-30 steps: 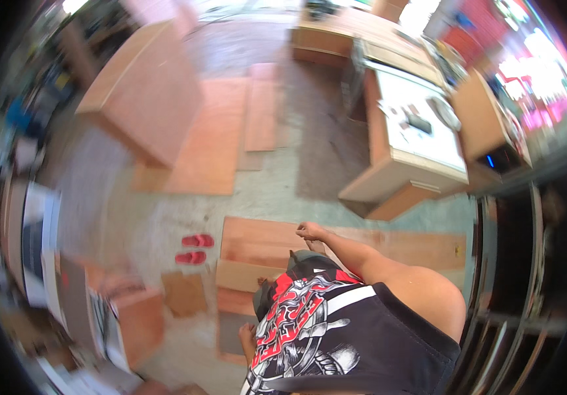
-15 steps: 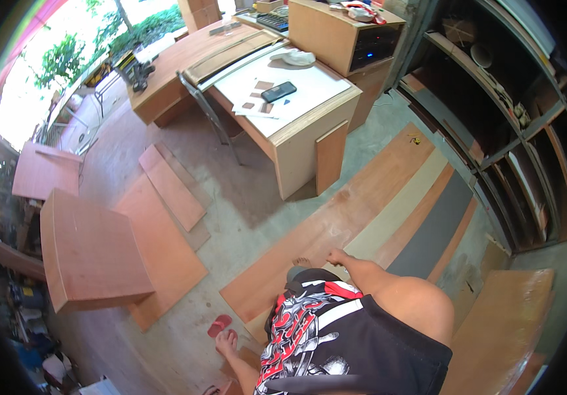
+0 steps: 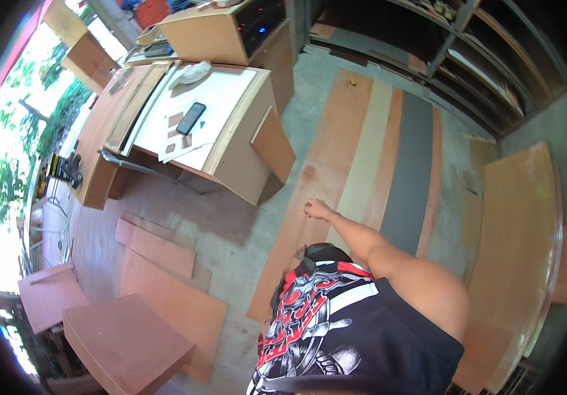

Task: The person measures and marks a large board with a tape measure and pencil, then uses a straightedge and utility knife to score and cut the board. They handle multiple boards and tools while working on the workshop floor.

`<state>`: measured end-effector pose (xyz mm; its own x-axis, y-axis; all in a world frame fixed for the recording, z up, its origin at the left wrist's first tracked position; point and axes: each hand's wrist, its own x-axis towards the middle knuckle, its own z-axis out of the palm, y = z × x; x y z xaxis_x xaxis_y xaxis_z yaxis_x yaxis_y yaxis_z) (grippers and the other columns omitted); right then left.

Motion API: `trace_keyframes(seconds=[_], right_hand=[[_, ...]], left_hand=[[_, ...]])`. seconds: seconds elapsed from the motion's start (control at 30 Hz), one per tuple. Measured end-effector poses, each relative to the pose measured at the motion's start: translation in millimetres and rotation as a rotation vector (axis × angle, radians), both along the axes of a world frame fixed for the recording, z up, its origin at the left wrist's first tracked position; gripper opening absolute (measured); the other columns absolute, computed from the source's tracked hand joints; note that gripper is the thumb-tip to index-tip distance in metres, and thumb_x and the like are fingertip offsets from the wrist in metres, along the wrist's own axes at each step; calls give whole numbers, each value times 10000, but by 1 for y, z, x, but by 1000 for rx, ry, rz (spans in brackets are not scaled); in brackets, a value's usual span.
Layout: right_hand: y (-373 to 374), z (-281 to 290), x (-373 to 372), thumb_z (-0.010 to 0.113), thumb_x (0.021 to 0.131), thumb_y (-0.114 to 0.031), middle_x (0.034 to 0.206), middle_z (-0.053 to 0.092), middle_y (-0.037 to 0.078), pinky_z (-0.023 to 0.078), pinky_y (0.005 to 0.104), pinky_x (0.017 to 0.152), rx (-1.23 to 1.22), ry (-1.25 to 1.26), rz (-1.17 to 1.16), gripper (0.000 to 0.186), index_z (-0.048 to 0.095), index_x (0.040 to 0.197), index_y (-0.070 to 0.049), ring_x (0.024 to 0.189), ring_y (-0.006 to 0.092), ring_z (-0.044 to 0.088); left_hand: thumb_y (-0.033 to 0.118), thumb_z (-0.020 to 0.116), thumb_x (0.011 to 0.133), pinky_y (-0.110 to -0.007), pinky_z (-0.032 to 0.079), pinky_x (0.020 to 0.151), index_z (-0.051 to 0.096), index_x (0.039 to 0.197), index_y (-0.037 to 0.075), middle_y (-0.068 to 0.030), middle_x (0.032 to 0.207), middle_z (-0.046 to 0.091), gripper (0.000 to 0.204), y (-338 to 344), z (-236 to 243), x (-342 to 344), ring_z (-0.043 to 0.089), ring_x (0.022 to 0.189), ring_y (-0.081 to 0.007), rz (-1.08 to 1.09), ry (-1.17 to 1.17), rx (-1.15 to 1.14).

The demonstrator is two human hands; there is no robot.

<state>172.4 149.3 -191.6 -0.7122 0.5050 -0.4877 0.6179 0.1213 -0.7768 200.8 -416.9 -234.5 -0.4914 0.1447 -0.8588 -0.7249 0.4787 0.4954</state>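
Note:
My right hand (image 3: 316, 209) reaches out over the wide brown wooden panel (image 3: 323, 148) on the floor. Its fingers are curled closed, and whatever may be inside them is too small to make out. Beside that panel lie a pale greenish strip (image 3: 362, 158), a narrower brown strip and a dark grey strip (image 3: 410, 158), side by side. A small yellow and black object (image 3: 352, 82) rests at the panel's far end. My left hand is out of view, below or behind my black printed shirt (image 3: 362, 329).
A desk with a white top (image 3: 221, 95) stands ahead, carrying a phone (image 3: 191, 118) and small brown samples. Loose boards (image 3: 172, 299) and a wooden box (image 3: 125, 342) occupy the left. A large wrapped panel (image 3: 517, 263) lies at right, below dark shelving (image 3: 458, 39).
The view has turned right, so the desk and boards sit further left. My right hand has moved forward along the panel. The red sandal and bare limb beside it have left view.

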Motion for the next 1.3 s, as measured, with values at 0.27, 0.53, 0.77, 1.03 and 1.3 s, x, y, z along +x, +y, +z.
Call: trace_keyframes(seconds=[0.27, 0.53, 0.77, 1.03, 1.3], right_hand=[[-9, -45, 154, 646, 892, -332, 806, 730, 119, 547, 369, 560, -8, -382, 6, 334, 693, 965, -10, 645, 204, 700], [-18, -59, 248, 634, 939, -309, 1009, 734, 100, 548, 401, 626, -369, -579, -426, 280, 705, 1122, -110, 776, 231, 724], [146, -41, 222, 656, 953, -323, 914, 697, 51, 508, 286, 591, -324, -278, -581, 286, 644, 1024, -46, 750, 142, 664], [358, 6, 218, 592, 1010, -271, 930, 681, 39, 503, 289, 635, -140, -145, -871, 230, 622, 1116, -69, 775, 130, 643], [413, -64, 187, 591, 1000, -268, 895, 684, 43, 503, 318, 605, -291, -264, -693, 270, 627, 1136, -38, 749, 156, 634]], left_hand=[[278, 561, 1026, -370, 542, 754, 518, 1290, 71, -128, 1193, 669, 339, -3, 1, -113, 677, 962, -235, -51, -92, -65], [283, 547, 1015, -431, 532, 820, 538, 1276, 55, -108, 1188, 684, 346, 164, 41, -203, 670, 975, -243, -209, 91, -92], [244, 558, 993, -444, 536, 871, 561, 1275, 60, -138, 1234, 681, 337, 368, -8, -243, 678, 1075, -299, -489, -17, 5], [264, 595, 983, -393, 533, 771, 606, 1216, 102, -94, 1163, 705, 283, 634, 35, -253, 686, 952, -228, -686, 90, 112], [274, 575, 978, -345, 484, 585, 640, 957, 118, -53, 846, 672, 171, 760, -23, -322, 634, 695, -177, -724, -75, 44]])
